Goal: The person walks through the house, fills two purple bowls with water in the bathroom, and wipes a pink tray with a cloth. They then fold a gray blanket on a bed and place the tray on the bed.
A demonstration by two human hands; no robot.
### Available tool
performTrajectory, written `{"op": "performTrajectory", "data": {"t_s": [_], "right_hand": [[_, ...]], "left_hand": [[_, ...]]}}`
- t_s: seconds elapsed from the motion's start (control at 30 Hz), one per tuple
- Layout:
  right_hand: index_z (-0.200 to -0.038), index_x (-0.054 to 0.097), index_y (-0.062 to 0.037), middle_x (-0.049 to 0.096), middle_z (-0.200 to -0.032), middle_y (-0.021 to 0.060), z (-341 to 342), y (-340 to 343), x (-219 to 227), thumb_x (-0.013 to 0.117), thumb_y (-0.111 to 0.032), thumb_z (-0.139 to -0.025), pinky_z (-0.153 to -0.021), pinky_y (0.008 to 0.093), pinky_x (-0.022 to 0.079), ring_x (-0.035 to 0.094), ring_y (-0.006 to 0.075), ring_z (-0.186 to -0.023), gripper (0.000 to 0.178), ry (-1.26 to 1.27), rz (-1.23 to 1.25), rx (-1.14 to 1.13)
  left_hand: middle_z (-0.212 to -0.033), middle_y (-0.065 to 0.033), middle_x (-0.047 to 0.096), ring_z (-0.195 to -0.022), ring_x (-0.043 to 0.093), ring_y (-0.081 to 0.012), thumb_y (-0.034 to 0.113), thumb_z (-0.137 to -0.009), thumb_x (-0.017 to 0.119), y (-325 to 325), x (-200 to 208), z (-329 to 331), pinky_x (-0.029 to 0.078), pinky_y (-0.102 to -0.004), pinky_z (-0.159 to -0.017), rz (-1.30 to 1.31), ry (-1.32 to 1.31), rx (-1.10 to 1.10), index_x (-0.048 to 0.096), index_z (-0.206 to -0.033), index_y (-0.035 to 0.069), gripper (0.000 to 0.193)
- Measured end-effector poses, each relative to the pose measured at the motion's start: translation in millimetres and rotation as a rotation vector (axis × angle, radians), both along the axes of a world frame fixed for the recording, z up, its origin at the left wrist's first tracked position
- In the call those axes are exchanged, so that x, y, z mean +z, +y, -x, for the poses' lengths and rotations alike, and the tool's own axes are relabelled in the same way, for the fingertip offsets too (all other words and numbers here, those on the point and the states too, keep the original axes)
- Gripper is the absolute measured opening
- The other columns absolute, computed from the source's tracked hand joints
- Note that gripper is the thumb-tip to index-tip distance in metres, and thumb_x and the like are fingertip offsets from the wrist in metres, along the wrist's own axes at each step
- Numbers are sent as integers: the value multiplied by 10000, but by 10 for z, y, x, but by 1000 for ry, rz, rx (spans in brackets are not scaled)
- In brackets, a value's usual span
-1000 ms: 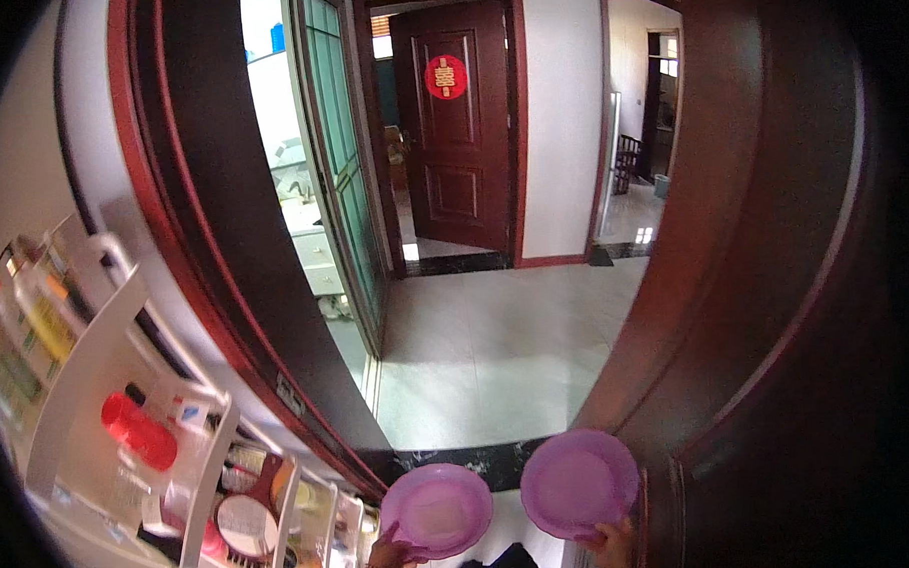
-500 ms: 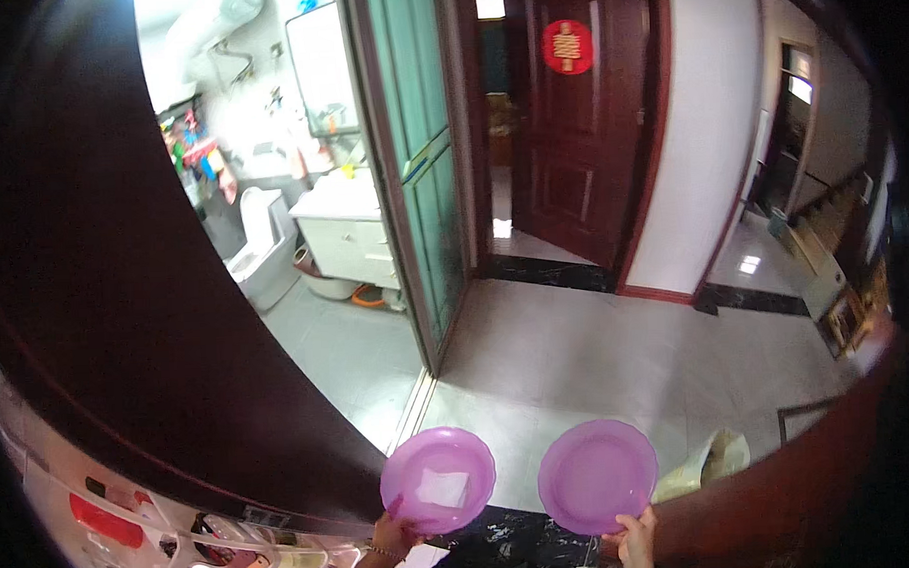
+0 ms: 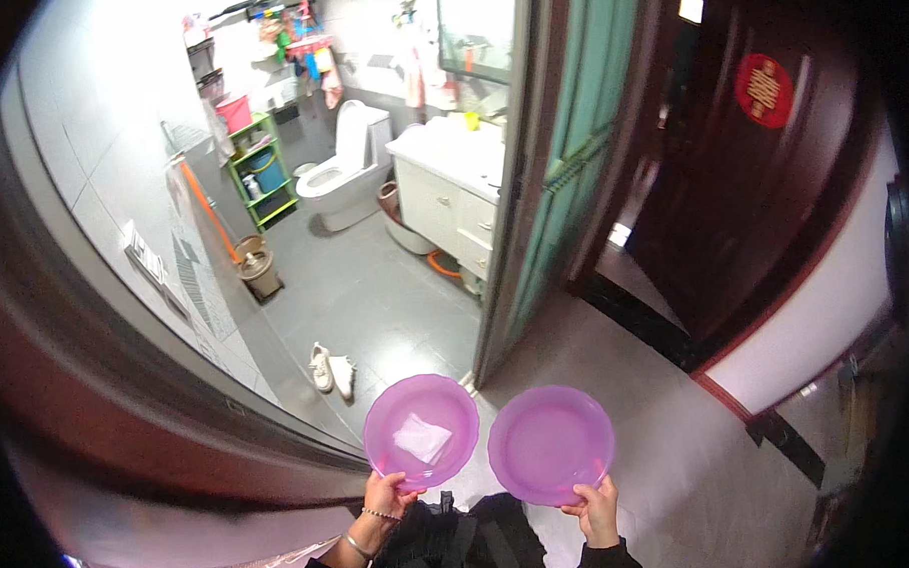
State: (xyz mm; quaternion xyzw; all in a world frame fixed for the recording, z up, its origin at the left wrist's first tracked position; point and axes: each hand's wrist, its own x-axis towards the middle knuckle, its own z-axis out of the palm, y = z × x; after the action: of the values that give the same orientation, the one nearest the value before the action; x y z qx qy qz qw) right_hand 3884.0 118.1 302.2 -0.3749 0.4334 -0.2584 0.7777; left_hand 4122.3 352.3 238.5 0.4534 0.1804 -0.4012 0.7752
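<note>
My left hand point(image 3: 390, 495) grips the near rim of a purple plastic basin point(image 3: 379, 407) with a scalloped edge. A folded white cloth or tissue point(image 3: 422, 438) lies inside it. In my right hand point(image 3: 593, 506) is a second purple basin point(image 3: 550, 443) of like shape, pinched at its near right rim, with nothing visible inside. Both basins are held up side by side in front of me, a narrow gap between them. A bead bracelet point(image 3: 379, 514) and a bangle circle my left wrist.
Ahead lies a bathroom doorway with a green sliding door point(image 3: 570, 150). Inside are white shoes point(image 3: 332, 370), a bucket point(image 3: 260, 268) with a mop, a green shelf point(image 3: 263, 176), a toilet point(image 3: 351, 172) and a white vanity point(image 3: 440, 199). A dark red door point(image 3: 751, 183) stands right.
My view has swung left toward the bathroom, bringing its floor, shoes and mop into sight. Both hands still hold their basins, which now appear closer together.
</note>
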Motion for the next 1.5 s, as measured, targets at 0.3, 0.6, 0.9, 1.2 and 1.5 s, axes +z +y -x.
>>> {"op": "performTrajectory", "data": {"t_s": [0.3, 0.6, 0.9, 1.2, 1.5], "right_hand": [[-1154, 377, 8, 569, -883, 166, -2054, -1209, -279, 512, 51, -736, -474, 321, 567, 625, 240, -620, 441, -11, -72, 431], [-1306, 242, -68, 550, -977, 167, -4134, -1924, -288, 471, 51, -762, -519, 318, 563, 634, 290, -663, 603, -113, -228, 618], [-1337, 197, -115, 544, -980, 166, -5912, -2407, -504, 467, 33, -739, -468, 299, 528, 625, 295, -670, 673, -160, -205, 179], [-1190, 348, -38, 549, -903, 155, -7255, -3367, -502, 478, 37, -722, -426, 303, 536, 611, 281, -576, 491, -201, -25, -326], [-1222, 364, -83, 533, -956, 123, -7846, -4903, -637, 449, 35, -723, -456, 321, 541, 616, 259, -623, 520, 48, 209, -496]], "left_hand": [[-1042, -215, 482, -635, 593, -355, -19, -772, 419, -677, -143, -1085, 513, -337, -469, -28, -17, 391, 137, -1365, 149, 678], [-926, -192, 524, -541, 582, -325, 8, -751, 431, -1052, -55, -2554, 484, -296, -407, -80, -44, 694, 186, -1346, 186, 667], [-868, -199, 556, -516, 592, -308, -18, -731, 408, -1376, -100, -4741, 479, -275, -354, -101, -165, 503, 206, -1342, 117, 657], [-794, -182, 577, -475, 586, -263, -26, -740, 414, -2577, 227, -7052, 499, -279, -363, -106, -238, 145, 151, -1365, 122, 694], [-747, -191, 591, -494, 602, -288, -26, -753, 436, -4172, 205, -8319, 514, -286, -375, -45, -240, -49, 143, -1366, 123, 695]]}}
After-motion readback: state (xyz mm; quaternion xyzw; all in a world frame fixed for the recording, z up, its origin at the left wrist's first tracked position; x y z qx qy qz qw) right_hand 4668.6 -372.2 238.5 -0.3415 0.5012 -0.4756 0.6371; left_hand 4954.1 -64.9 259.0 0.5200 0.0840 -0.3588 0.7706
